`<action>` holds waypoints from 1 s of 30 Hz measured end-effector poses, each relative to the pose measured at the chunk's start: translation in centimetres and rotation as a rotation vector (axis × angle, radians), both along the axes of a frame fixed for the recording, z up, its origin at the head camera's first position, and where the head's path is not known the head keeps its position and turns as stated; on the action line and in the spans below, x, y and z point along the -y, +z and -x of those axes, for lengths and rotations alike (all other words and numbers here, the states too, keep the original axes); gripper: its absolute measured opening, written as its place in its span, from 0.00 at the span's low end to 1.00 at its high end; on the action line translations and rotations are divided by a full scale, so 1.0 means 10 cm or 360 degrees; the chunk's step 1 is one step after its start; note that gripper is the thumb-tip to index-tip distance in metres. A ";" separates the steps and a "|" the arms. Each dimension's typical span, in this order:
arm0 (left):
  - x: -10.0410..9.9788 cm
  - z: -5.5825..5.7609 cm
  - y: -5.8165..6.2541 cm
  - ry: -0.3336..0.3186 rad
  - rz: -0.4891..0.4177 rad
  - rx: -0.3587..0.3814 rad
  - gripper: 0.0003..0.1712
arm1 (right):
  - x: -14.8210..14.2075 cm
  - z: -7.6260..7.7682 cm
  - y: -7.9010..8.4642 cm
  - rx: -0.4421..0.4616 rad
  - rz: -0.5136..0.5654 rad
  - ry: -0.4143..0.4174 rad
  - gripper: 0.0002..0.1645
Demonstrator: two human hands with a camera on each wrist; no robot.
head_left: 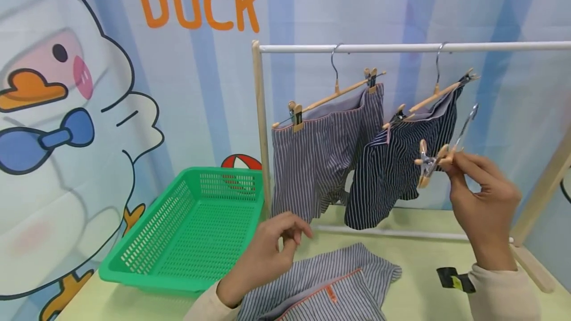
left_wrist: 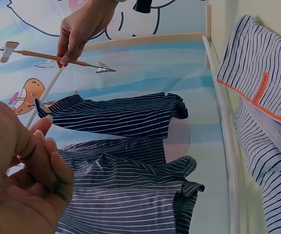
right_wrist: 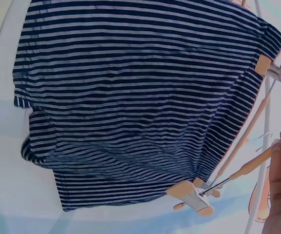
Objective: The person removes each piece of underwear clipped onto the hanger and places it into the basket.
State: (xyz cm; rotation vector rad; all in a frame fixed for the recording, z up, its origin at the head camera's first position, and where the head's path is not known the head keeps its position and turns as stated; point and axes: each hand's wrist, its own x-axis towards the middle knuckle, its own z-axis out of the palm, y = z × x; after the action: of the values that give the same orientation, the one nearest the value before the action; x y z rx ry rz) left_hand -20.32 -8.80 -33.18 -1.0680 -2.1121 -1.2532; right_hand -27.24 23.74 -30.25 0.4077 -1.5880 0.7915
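In the head view, the right hand (head_left: pixel 484 197) pinches a slim wooden clip hanger with a silver metal hook (head_left: pixel 446 156) between thumb and fingertips, holding it in the air near the rack. A wood-and-metal spring clip (head_left: pixel 426 165) shows at its near end. The left hand (head_left: pixel 272 244), fingers loosely bent and holding nothing, is above the grey-and-white striped shorts with orange waist trim (head_left: pixel 321 276), which lie on the pale yellow-green table (head_left: pixel 419 271). Behind, grey-blue striped shorts (head_left: pixel 321 157) and dark navy striped shorts (head_left: pixel 397 167) hang on hangers from a white rail (head_left: pixel 303 48). A green plastic basket (head_left: pixel 151 284) stands at the left, and a small black object (head_left: pixel 455 280) lies near the right sleeve.

In the left wrist view, the left hand's fingers curl inward in the foreground, around nothing. Beyond it, the right hand grips the hanger's wooden middle, with a clip on either side. The orange-trimmed shorts show at the right edge.

In the right wrist view, thumb and fingers at the right edge hold the hanger's wooden bar; its clip appears in front of hanging striped shorts.
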 end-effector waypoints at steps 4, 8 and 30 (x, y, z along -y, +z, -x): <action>0.01 0.05 -0.04 0.0024 0.0010 0.0012 0.23 | -0.07 0.05 0.07 0.0003 -0.0020 -0.0043 0.12; 0.04 0.17 -0.17 0.0068 0.0049 0.0046 0.25 | -0.13 0.12 0.15 0.0024 -0.0028 -0.0082 0.13; 0.10 0.29 -0.32 0.0133 0.0319 -0.0006 0.26 | -0.37 0.31 0.72 0.0409 0.0214 -0.0244 0.14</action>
State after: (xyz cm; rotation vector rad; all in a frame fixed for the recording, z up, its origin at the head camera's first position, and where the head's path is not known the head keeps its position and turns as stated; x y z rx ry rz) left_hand -23.24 -9.79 -36.36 -1.0503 -2.2926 -1.0167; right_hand -30.36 27.41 -23.10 0.0872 -1.7678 0.8512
